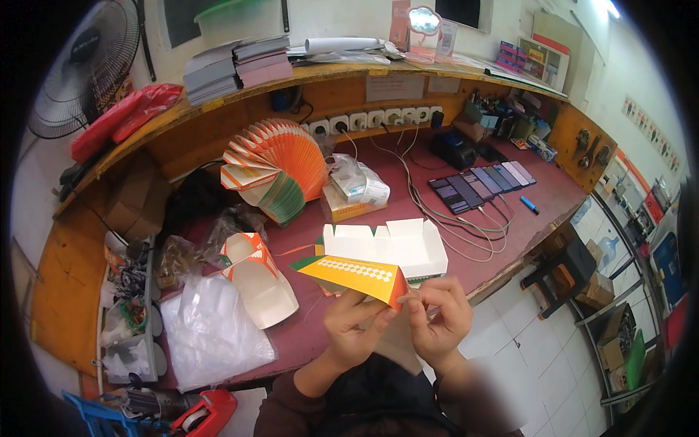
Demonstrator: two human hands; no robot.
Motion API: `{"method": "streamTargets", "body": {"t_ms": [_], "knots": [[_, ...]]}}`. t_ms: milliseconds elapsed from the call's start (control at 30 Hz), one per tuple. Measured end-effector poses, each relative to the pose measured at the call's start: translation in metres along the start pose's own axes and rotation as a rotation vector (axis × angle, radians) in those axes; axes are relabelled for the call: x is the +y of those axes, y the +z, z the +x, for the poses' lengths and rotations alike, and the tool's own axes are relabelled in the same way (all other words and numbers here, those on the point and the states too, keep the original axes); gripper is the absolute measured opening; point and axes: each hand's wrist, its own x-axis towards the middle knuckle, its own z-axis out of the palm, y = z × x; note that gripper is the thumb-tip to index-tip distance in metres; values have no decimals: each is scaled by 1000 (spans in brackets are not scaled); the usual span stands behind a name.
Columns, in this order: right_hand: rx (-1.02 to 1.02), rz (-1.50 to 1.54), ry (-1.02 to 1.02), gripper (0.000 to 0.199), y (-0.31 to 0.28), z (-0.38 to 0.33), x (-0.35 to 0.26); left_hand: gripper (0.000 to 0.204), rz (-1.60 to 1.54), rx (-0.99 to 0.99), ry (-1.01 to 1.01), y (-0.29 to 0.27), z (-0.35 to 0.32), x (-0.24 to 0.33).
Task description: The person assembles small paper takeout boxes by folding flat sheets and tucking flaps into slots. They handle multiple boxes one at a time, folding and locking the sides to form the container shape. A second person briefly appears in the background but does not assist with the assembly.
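Head view: a worker at a maroon workbench holds a flat yellow and orange carton blank just above the bench's near edge, both hands meeting at its lower right corner. The left hand cups it from below, fingers curled and thumb pressed up against the card; the right hand pinches the corner flap between thumb and bent forefinger. The card looks light and thin, stiff along its printed panels but ready to bend at the creases, so a grip near a fold line, not mid-panel, would likely keep it from buckling.

Just behind it, a white opened box lies on the bench, with a fanned stack of orange blanks farther back on the left. A half-formed carton rests on clear plastic bags at the left, and a row of dark phones lies at the right, cables running to the wall sockets. A red tape dispenser shows at the lower edge.
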Motion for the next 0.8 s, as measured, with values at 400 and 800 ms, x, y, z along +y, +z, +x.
{"method": "streamTargets", "body": {"t_ms": [400,800], "knots": [[-417,-600,-290,47,13,0,-10,20,-647,334,-407,9,-9,-25],[-234,-71,265,17,-9,15,19,28,-415,62,-283,3,-3,-27]]}}
